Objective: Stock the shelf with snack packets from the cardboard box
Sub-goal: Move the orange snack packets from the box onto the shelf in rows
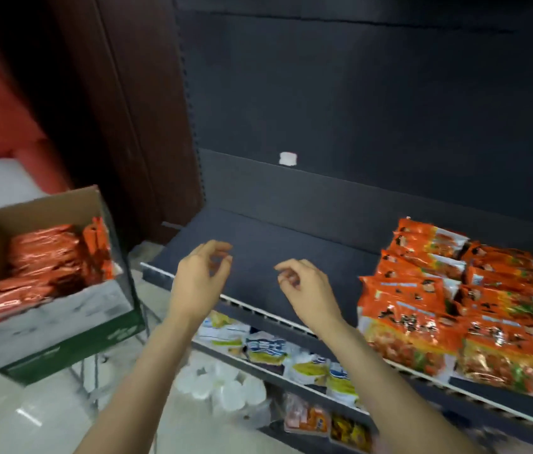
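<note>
Orange packets sit in leaning rows on the shelf, off to the right of the right hand's fingers, and more packets of the same orange fill the box, to the left of the left hand's fingers. Both hands hover over the bare dark stretch of shelf, apart from each other, fingers loosely curled and holding nothing; the thumb and forefinger tips of each hand come near but pinch no packet. My reading is that this is the gap between loads, with the next reach due toward the box. One risk lies there: the box looks to rest tilted on a wire stand, so a hard pull on a tight bundle could drag or tip it. The foil looks slick, so a large handful might slide from the fingers and drop to the floor or onto the lower shelf's goods. Placing new packets close beside the stocked rows could also knock those leaning stacks forward over the shelf lip.
</note>
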Demonstrator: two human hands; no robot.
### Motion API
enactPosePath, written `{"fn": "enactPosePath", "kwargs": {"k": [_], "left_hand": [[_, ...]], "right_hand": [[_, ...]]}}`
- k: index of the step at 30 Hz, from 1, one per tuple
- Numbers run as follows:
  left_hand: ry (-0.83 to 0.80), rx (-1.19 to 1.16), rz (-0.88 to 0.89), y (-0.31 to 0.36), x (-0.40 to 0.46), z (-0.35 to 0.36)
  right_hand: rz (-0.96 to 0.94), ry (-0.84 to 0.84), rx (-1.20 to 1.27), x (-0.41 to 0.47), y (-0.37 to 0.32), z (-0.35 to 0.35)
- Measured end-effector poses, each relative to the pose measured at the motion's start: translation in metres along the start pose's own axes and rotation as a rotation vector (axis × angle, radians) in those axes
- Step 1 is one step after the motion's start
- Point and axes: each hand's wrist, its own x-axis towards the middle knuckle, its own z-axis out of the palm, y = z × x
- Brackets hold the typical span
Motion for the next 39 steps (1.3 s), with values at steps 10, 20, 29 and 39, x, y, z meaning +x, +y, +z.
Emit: {"fn": "enactPosePath", "kwargs": {"k": [10, 20, 29, 39], "left_hand": [[-0.057, 0.197, -0.192, -0.200, 0.024, -0.193], [-0.222, 0.383, -0.301, -0.343, 0.055, -0.272], [-0.506, 0.507, -0.195, -0.389, 0.083, -0.285], [-0.461, 0.442, 0.039, -0.415, 0.112, -0.301]], "right_hand": [[-0.092, -0.218, 0.016, 0.069, -0.162, 0.212], [-0.143, -0.497, -0.014, 0.143, -0.212, 0.351], [-0.074, -0.649, -0.074, 0.153, -0.218, 0.388], [0.098, -0.371, -0.187, 0.165, -0.238, 0.410]]}}
